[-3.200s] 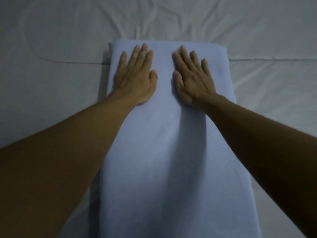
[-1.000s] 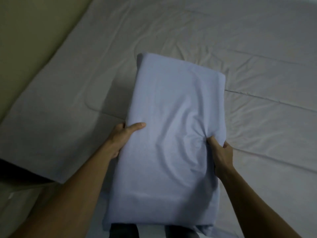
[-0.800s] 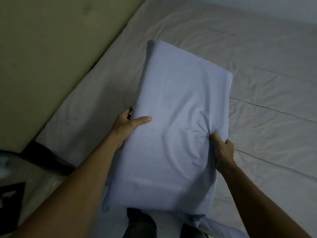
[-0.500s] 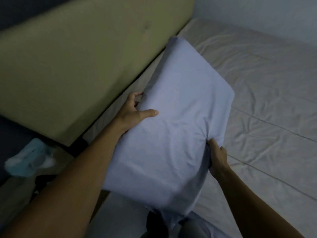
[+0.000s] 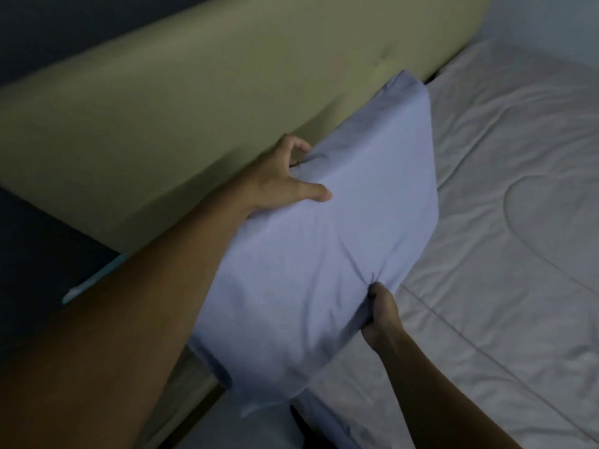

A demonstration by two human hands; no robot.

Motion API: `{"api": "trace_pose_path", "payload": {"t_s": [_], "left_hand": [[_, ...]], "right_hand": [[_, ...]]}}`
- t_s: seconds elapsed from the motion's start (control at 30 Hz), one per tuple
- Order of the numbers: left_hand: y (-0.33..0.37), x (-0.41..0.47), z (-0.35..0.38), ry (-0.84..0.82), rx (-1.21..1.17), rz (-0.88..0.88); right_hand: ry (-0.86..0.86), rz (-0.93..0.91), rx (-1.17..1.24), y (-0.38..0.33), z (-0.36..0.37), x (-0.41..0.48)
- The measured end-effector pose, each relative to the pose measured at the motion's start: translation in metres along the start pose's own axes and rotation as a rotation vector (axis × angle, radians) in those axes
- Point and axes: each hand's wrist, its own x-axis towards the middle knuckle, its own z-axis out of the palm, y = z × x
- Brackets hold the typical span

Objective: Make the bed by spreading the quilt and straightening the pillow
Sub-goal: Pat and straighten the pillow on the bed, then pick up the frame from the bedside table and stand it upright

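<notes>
A pale blue pillow (image 5: 327, 228) is lifted and tilted, its far end against the padded headboard. My left hand (image 5: 285, 179) grips its left long edge, thumb lying on top. My right hand (image 5: 379, 314) pinches the fabric of its right edge near the lower part, fingers hidden underneath. The white quilt (image 5: 505, 222) lies spread flat over the bed to the right, stitched with seams and lightly wrinkled.
An olive-yellow padded headboard (image 5: 181, 108) runs diagonally along the left of the bed. Beyond it the wall (image 5: 42, 30) is dark. A light teal object (image 5: 94, 281) shows on the floor by the headboard's near end, partly hidden by my left arm.
Both hands went from pressing flat on the pillow to gripping its sides. They lifted it and carried it left toward the headboard, where its far end now rests.
</notes>
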Motion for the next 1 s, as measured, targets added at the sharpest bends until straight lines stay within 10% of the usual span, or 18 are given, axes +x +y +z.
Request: {"api": "trace_pose_path", "payload": {"t_s": [0.57, 1.0], "left_hand": [[-0.146, 0.126, -0.023, 0.035, 0.350, 0.055], [-0.179, 0.057, -0.001, 0.303, 0.701, 0.126]], "right_hand": [[-0.296, 0.130, 0.148, 0.025, 0.141, 0.164], [0.081, -0.116, -0.470, 0.071, 0.078, 0.111]]}}
